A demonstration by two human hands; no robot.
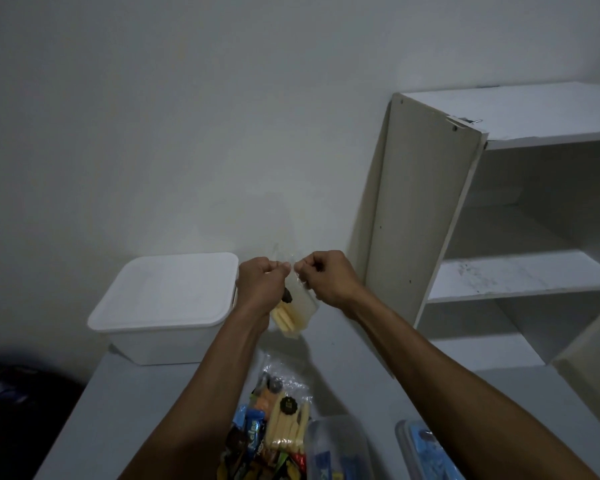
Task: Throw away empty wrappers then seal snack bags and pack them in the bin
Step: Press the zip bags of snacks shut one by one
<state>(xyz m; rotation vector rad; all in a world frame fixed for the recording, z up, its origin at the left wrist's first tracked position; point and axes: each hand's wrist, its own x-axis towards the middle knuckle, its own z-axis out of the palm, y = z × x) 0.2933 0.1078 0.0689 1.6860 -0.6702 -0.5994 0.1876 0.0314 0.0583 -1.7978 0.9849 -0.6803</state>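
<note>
head view: both hands are raised over the table (146, 403). left hand (257, 284) and right hand (326, 278) are closed in pinches on the top of a clear snack bag (297, 306) holding pale sticks, hanging between them. to seal it well, likely press along the whole opening evenly. a lidded white bin (167, 306) sits just left of the left hand; an open shelf unit (499, 237) stands close to the right. more snack packets (274, 431) lie below the forearms. free room is mostly ahead.
</note>
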